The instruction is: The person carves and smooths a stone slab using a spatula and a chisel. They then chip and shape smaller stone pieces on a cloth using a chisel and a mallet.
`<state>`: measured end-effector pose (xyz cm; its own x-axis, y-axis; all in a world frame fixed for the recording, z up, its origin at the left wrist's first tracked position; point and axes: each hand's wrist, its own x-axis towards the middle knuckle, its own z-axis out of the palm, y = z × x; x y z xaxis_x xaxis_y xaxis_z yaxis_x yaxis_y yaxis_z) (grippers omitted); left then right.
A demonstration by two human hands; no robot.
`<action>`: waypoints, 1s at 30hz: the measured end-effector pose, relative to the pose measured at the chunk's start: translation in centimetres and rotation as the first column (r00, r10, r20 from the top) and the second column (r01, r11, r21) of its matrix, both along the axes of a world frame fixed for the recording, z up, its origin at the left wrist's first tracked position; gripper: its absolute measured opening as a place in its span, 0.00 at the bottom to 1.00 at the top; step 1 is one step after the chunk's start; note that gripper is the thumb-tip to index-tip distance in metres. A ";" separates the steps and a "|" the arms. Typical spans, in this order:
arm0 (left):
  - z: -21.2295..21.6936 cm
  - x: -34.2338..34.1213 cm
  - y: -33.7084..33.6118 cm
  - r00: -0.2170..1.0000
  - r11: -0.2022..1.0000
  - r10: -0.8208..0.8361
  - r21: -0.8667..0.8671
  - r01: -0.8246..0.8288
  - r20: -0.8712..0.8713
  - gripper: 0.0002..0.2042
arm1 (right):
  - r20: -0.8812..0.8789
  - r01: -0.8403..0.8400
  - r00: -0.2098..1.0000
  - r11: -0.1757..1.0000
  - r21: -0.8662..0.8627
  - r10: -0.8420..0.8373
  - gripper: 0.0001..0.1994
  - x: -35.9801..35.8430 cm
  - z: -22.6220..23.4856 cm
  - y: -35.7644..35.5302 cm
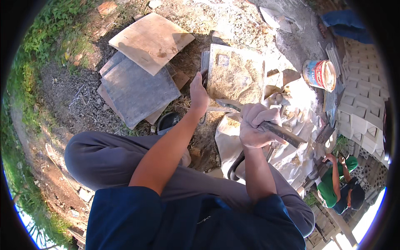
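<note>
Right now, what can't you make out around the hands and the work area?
All in the head view:
- Right hand: its grip hides the tool mid-length.
- Left hand: turned edge-on, hiding its palm and any contact with the sandy board.
- Black bowl: partly covered by the left forearm.
- Co-worker's hands: too small to read.
- Blue-clad leg: cut off by the dark rim.

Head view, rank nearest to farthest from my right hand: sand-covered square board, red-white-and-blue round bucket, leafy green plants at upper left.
1. Sand-covered square board: just ahead, slightly left.
2. Round bucket: ahead and right.
3. Leafy green plants: far ahead-left.
</note>
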<state>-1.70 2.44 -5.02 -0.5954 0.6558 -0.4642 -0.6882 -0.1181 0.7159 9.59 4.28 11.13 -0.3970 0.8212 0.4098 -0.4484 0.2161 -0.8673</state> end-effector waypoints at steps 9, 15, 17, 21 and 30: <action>0.8 -0.1 0.2 0.999 0.999 0.000 0.049 -0.003 0.054 0.24 | 0.007 -0.024 1.000 0.992 0.123 0.024 0.36 -0.1 0.3 -1.3; -0.3 -0.3 0.1 0.999 0.993 0.022 0.113 -0.025 0.030 0.25 | -0.148 -0.032 0.988 0.993 0.110 0.048 0.37 0.0 1.3 -2.5; -0.3 -0.1 -0.4 0.996 0.995 0.045 0.086 -0.052 0.076 0.25 | -0.074 -0.025 0.997 0.993 0.115 0.034 0.36 -0.5 -1.0 -1.9; -0.4 -0.1 -0.5 0.989 0.995 0.094 0.035 -0.099 0.115 0.25 | -0.127 0.031 0.992 0.995 0.090 -0.020 0.37 0.5 1.6 -2.4; -0.8 0.2 -0.8 0.990 0.988 0.122 0.084 -0.128 0.075 0.25 | -0.011 0.008 1.000 0.986 0.168 -0.006 0.36 0.9 0.4 -3.3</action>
<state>-1.51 1.64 -5.82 -0.6435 0.6186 -0.4508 -0.7117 -0.2668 0.6499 10.47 0.94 11.56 -0.3865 0.7433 0.5461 -0.4548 0.3615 -0.8139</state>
